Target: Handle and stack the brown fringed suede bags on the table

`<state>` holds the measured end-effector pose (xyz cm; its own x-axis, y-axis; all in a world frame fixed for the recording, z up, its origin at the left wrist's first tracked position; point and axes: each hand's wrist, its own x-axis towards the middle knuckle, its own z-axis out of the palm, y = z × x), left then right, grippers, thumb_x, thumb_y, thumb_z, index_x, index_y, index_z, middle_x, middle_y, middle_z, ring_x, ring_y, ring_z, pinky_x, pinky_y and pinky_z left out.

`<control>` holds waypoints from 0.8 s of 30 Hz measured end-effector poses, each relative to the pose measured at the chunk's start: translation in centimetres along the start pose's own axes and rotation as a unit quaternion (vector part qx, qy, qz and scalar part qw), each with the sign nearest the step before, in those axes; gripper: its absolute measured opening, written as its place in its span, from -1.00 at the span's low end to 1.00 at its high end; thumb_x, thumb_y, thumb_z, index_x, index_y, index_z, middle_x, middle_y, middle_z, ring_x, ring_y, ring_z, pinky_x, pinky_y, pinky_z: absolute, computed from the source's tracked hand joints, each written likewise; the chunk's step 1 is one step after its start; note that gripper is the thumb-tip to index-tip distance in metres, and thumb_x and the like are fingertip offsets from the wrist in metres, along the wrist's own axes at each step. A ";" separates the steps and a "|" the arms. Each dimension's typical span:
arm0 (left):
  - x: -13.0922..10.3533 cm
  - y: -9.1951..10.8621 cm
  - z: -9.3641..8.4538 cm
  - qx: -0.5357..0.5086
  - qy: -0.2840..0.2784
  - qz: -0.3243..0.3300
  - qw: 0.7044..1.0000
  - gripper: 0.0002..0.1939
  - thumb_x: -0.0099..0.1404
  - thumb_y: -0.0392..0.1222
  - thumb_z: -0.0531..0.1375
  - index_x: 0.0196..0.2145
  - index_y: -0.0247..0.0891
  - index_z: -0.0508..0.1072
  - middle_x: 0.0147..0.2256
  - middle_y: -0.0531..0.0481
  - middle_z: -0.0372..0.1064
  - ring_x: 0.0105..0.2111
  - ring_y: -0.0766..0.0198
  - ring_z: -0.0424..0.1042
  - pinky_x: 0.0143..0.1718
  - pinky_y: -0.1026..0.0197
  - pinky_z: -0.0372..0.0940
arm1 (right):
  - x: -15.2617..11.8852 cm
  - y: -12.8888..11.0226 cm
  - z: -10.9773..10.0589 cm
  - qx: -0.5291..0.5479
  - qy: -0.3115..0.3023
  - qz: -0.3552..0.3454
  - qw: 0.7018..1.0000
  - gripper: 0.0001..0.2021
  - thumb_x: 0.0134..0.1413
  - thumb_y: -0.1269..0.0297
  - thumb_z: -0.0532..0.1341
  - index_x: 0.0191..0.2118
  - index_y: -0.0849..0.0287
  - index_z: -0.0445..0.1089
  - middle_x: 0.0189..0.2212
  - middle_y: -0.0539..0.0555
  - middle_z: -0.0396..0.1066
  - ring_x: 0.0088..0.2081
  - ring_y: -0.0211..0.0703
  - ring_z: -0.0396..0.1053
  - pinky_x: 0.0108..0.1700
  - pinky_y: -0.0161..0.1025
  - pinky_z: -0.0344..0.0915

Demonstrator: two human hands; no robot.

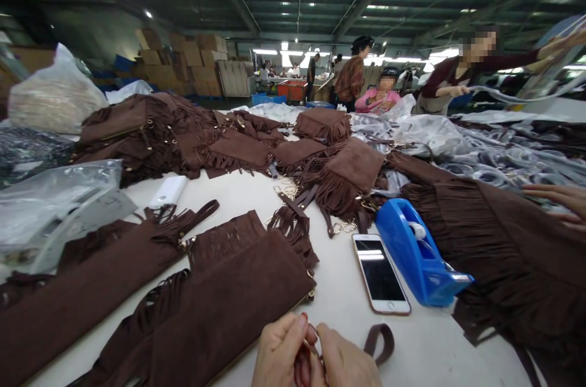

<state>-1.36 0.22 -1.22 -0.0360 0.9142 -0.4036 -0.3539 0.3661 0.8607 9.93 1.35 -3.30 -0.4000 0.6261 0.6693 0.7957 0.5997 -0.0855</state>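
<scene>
Near the tabletop (329, 289) edge, left hand (279, 353) and right hand (345, 362) pinch a brown strap (379, 341) together, each grip narrow, beside a phone (381, 274).

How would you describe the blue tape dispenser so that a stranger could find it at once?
Start at the white table covered with brown fringed bags. Right of its middle, a smartphone lies face up; the tape dispenser stands just beside it, on its right. It is the only bright blue plastic thing among the brown suede.
</scene>
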 end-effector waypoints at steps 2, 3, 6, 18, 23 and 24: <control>0.1 -0.1 -0.2 -0.005 0.010 0.011 1.000 -0.44 -0.06 0.34 0.17 -0.61 -0.31 0.31 -0.81 0.11 0.16 -0.80 0.45 0.09 -0.75 0.39 -0.04 | 0.0 -0.2 0.3 0.005 0.000 -0.002 1.000 -0.71 0.24 0.30 -0.20 -0.24 0.21 0.22 -0.65 -0.04 0.29 -0.67 -0.28 0.28 -0.61 -0.34 0.13; 0.2 -0.2 -0.2 -0.009 0.015 0.012 1.000 -0.44 -0.06 0.34 0.17 -0.61 -0.31 0.30 -0.81 0.11 0.16 -0.81 0.46 0.08 -0.75 0.39 -0.04 | 0.0 -0.2 0.4 0.010 -0.005 -0.003 1.000 -0.72 0.23 0.31 -0.19 -0.23 0.21 0.22 -0.65 -0.03 0.30 -0.67 -0.28 0.28 -0.61 -0.34 0.13; 0.2 -0.5 -0.4 -0.022 0.023 0.005 0.999 -0.43 -0.08 0.34 0.18 -0.62 -0.31 0.30 -0.81 0.12 0.15 -0.81 0.46 0.07 -0.75 0.38 -0.05 | -0.3 -0.1 0.8 0.035 -0.021 -0.006 0.999 -0.75 0.20 0.32 -0.16 -0.25 0.20 0.23 -0.65 -0.03 0.29 -0.66 -0.26 0.28 -0.62 -0.34 0.13; 0.8 -1.4 -0.7 0.027 0.061 0.016 0.998 -0.45 -0.05 0.30 0.18 -0.62 -0.33 0.30 -0.71 0.13 0.13 -0.68 0.43 0.09 -0.63 0.35 -0.04 | -0.4 -0.5 1.3 0.009 -0.021 0.012 1.000 -0.72 0.20 0.35 -0.19 -0.27 0.22 0.23 -0.67 -0.04 0.28 -0.67 -0.27 0.27 -0.60 -0.35 0.12; 1.4 -1.0 -0.7 0.084 0.077 0.043 0.993 -0.46 -0.04 0.31 0.14 -0.64 -0.32 0.29 -0.67 0.12 0.10 -0.63 0.40 0.07 -0.59 0.33 -0.02 | 0.0 -0.6 1.5 -0.008 -0.045 0.032 0.998 -0.76 0.14 0.38 -0.18 -0.26 0.20 0.20 -0.64 -0.05 0.29 -0.64 -0.21 0.29 -0.56 -0.28 0.13; 1.6 -1.0 -0.6 0.091 0.080 0.053 0.991 -0.46 -0.02 0.30 0.13 -0.64 -0.32 0.29 -0.67 0.12 0.11 -0.61 0.39 0.07 -0.58 0.32 -0.01 | 0.1 -0.6 1.5 -0.008 -0.049 0.039 0.998 -0.79 0.13 0.38 -0.16 -0.27 0.18 0.19 -0.63 -0.05 0.29 -0.63 -0.20 0.30 -0.55 -0.28 0.13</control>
<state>-1.63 1.17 -2.93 -0.2170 0.9152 -0.3395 -0.1661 0.3081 0.9368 8.75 1.85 -4.30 -0.3794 0.7169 0.5849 0.8327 0.5401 -0.1218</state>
